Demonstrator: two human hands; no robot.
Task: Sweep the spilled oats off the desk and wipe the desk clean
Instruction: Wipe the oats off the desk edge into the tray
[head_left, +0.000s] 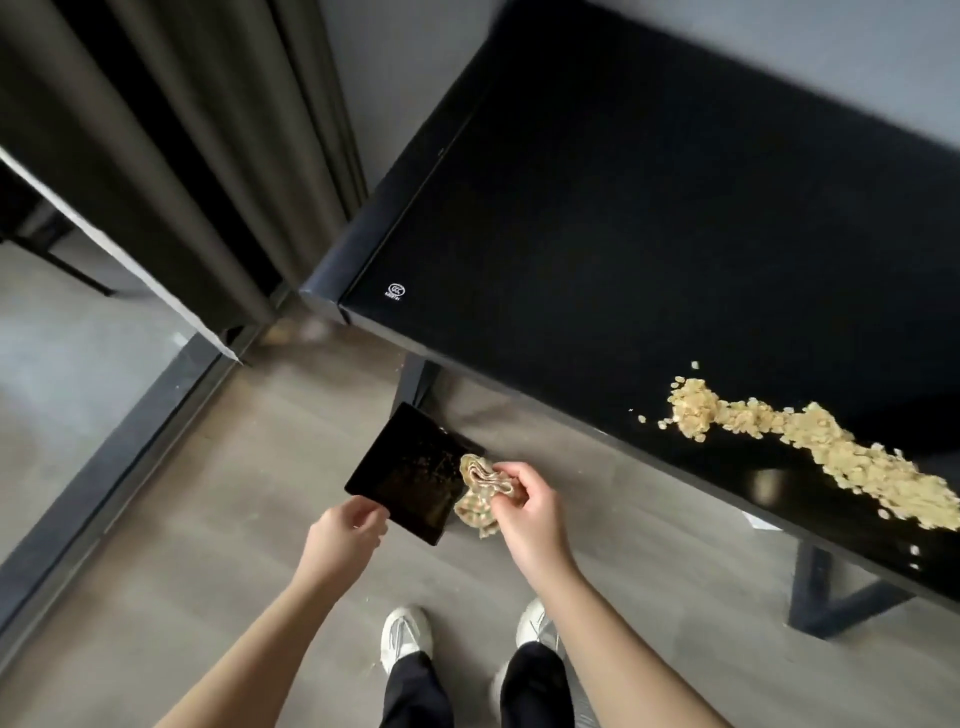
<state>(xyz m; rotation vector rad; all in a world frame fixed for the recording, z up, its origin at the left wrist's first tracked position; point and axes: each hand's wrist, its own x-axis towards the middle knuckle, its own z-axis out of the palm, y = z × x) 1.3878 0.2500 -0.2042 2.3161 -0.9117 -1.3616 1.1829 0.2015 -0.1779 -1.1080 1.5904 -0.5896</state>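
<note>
A long trail of spilled oats (810, 441) lies on the glossy black desk (597, 218) near its front right edge. In front of the desk and below its top, my left hand (345, 530) pinches the near corner of a flat black tray (410, 470) that carries a few oat crumbs. My right hand (524, 499) grips a bunched beige checked cloth (480, 491) right beside the tray's right edge. Both hands are over the floor, left of the oats.
Dark curtains (197, 156) hang at the left, beside a glass panel with a dark frame (104, 467). The desk's black legs (821, 587) stand on the grey wood floor. My two white shoes (405, 634) are below my hands.
</note>
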